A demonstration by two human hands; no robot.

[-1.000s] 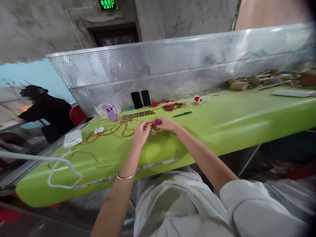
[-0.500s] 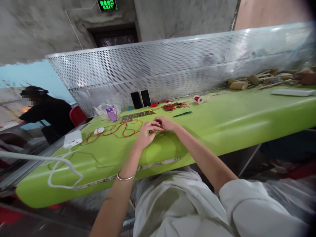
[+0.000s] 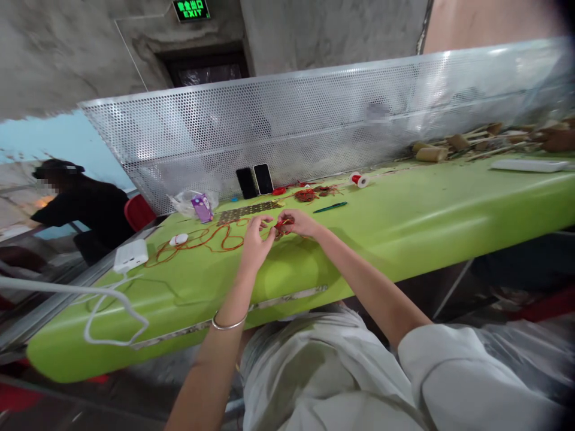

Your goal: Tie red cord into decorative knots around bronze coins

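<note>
1. Your right hand pinches a small red-and-brown bundle over the glossy worktop, fingers partly hiding its shape.
2. Your left hand curls loosely alongside, fingers parted; its grip can't be made out.

Slim silver-coloured bangle on left wrist, forearms bare, loose white right sleeve ending near elbow, creased white garment

Right of the grip, glare is spread across the tabletop; below, soft shadow is cast; far-right edges are blurred.
</note>
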